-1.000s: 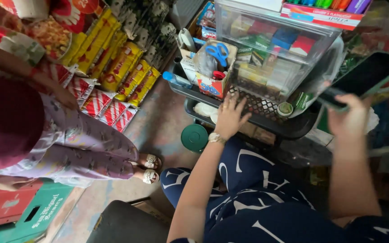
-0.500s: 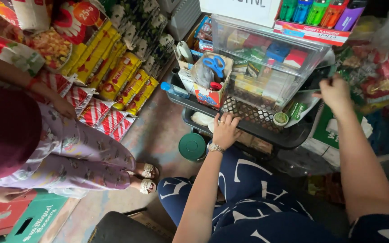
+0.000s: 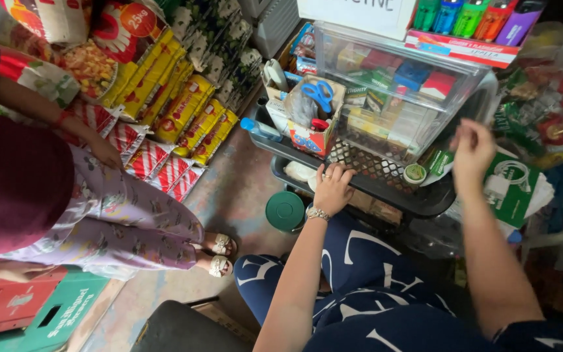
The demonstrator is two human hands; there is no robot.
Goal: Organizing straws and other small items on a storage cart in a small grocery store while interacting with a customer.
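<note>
Fingers of the left hand (image 3: 332,189) lie spread, holding nothing, on the black tray's rim (image 3: 386,189), while the right hand (image 3: 472,151), phone gone, has drawn in loosely curled at two o'clock, beside the green roll (image 3: 415,173).

yellow packets (image 3: 190,117) left, white sign (image 3: 356,13) top

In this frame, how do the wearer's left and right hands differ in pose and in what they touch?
The left hand lies flat, palm down, fingers spread on the rim of the dark tray; the right hand is raised off it, fingers curled together. The left hand wears a wristwatch; the right wrist is bare. The left hand looks sharp, the right slightly blurred, and whether it pinches anything cannot be told. Both reach toward the clear plastic box.
</note>
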